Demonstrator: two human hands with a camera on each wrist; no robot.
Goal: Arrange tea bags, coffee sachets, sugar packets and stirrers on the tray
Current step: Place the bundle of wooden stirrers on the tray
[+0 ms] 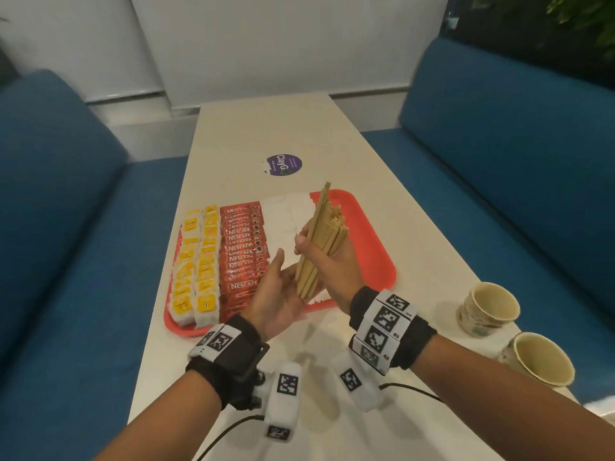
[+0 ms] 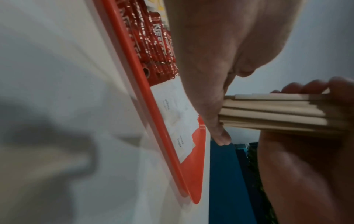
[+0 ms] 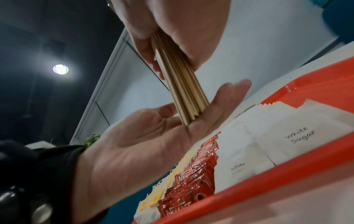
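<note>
A bundle of wooden stirrers (image 1: 319, 241) stands nearly upright above the red tray (image 1: 376, 257), gripped by my right hand (image 1: 327, 252). Their lower ends rest on the flat palm of my left hand (image 1: 283, 294), which is held out with straight fingers. In the right wrist view the stirrers (image 3: 182, 91) press into that left hand (image 3: 153, 139). On the tray lie yellow tea bags (image 1: 196, 271) at the left, red coffee sachets (image 1: 243, 247) beside them, and white sugar packets (image 1: 286, 214) further right. The tray's right part is bare.
Two paper cups (image 1: 489, 307) (image 1: 539, 359) stand on the white table (image 1: 299, 128) at the near right. A purple sticker (image 1: 284, 164) lies beyond the tray. Blue benches (image 1: 499, 144) flank the table on both sides.
</note>
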